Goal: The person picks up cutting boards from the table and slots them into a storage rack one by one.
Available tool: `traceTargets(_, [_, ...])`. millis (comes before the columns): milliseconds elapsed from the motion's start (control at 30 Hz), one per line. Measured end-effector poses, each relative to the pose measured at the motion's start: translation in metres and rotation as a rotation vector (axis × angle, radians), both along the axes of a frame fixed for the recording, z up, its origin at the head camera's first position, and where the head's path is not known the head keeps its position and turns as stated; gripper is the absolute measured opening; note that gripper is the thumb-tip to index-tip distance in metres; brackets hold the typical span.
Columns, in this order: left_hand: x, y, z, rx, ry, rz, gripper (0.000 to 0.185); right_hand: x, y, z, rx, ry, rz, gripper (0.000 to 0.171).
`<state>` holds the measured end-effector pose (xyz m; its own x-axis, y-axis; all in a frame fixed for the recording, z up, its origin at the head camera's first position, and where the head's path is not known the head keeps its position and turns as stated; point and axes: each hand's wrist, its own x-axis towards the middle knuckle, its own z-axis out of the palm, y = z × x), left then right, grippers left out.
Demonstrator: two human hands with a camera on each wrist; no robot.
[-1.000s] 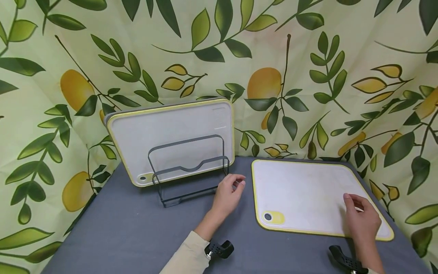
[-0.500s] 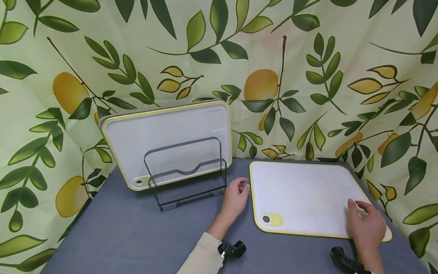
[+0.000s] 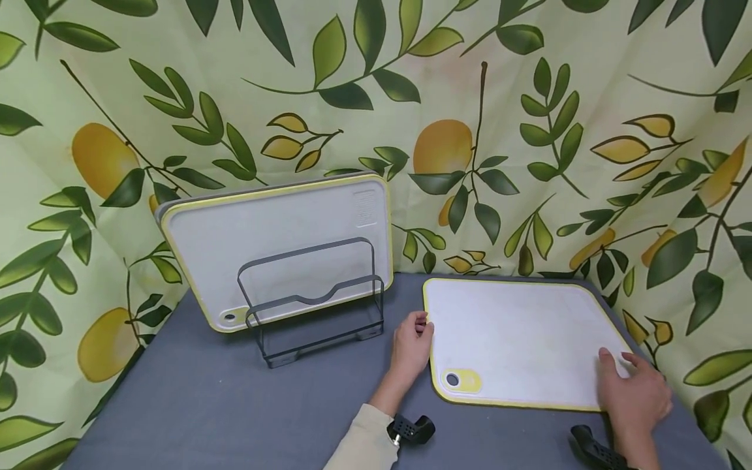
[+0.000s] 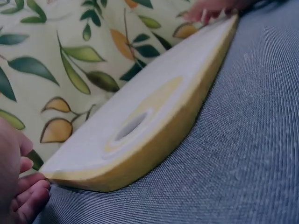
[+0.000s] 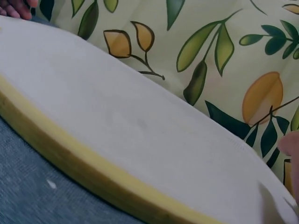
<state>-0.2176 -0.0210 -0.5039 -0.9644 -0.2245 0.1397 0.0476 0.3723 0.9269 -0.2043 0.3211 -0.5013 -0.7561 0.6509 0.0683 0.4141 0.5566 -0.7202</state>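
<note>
A white cutting board with a yellow rim (image 3: 523, 339) lies on the grey cloth to the right, its hole at the near left corner. My left hand (image 3: 412, 343) is at its left edge, loosely bent fingertips touching the yellow rim in the left wrist view. At the right edge, my right hand (image 3: 634, 395) has its thumb raised over the white surface and its fingers beside the edge. Only part of the right hand (image 5: 290, 149) shows in the right wrist view. Neither hand grips the board.
Left of the board stands a dark wire rack (image 3: 276, 302). Another yellow-rimmed white cutting board (image 3: 282, 225) leans in it, with a grey edge (image 3: 160, 215) showing behind. A leaf-and-fruit patterned curtain (image 3: 440, 147) hangs at the back and sides of the cloth-covered table (image 3: 194, 391).
My left hand has moved right, from beside the rack to the lying board's left edge. My right hand has shifted slightly right and down to its right edge. The view has turned slightly.
</note>
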Motion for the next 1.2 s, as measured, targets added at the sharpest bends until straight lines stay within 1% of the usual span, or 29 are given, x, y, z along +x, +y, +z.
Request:
traceTargets(133, [0.004, 0.002, -0.005, -0.023, -0.008, -0.003, 0.025, 0.003, 0.007, -0.001, -0.038, -0.026, -0.023, 0.074])
traceTargets(267, [0.007, 0.006, -0.007, -0.049, -0.013, -0.005, 0.026, 0.005, 0.015, -0.002, -0.057, -0.079, -0.037, 0.080])
traceTargets(333, [0.007, 0.007, -0.007, -0.067, -0.008, 0.002, 0.027, 0.005, 0.017, -0.001, -0.031, -0.116, -0.023, 0.082])
traceTargets(467, [0.006, 0.009, -0.008, -0.098, -0.011, 0.009, 0.027, 0.006, 0.018, -0.001, 0.052, -0.205, 0.039, 0.087])
traceTargets(567, [0.006, 0.011, -0.009, -0.110, -0.012, 0.010, 0.026, 0.007, 0.019, -0.002, 0.093, -0.239, 0.068, 0.088])
traceTargets(633, [0.005, 0.011, -0.009, -0.117, -0.012, 0.013, 0.025, 0.008, 0.019, -0.003, 0.095, -0.235, 0.063, 0.087])
traceTargets(700, [0.004, 0.011, -0.009, -0.120, -0.013, 0.016, 0.025, 0.007, 0.018, -0.004, 0.080, -0.214, 0.041, 0.086])
traceTargets(867, [0.002, 0.009, -0.005, -0.128, -0.037, 0.008, 0.028, 0.004, 0.016, -0.004, 0.054, -0.187, -0.001, 0.083])
traceTargets(933, [0.002, 0.009, -0.004, -0.148, -0.042, 0.009, 0.031, 0.003, 0.015, -0.005, 0.055, -0.193, 0.000, 0.082])
traceTargets(1067, [0.000, 0.012, -0.004, -0.191, -0.043, 0.037, 0.036, 0.001, 0.013, -0.006, 0.062, -0.200, 0.008, 0.080])
traceTargets(1200, [0.001, 0.015, -0.004, -0.196, -0.052, 0.053, 0.041, -0.003, 0.011, -0.007, 0.069, -0.204, 0.021, 0.080])
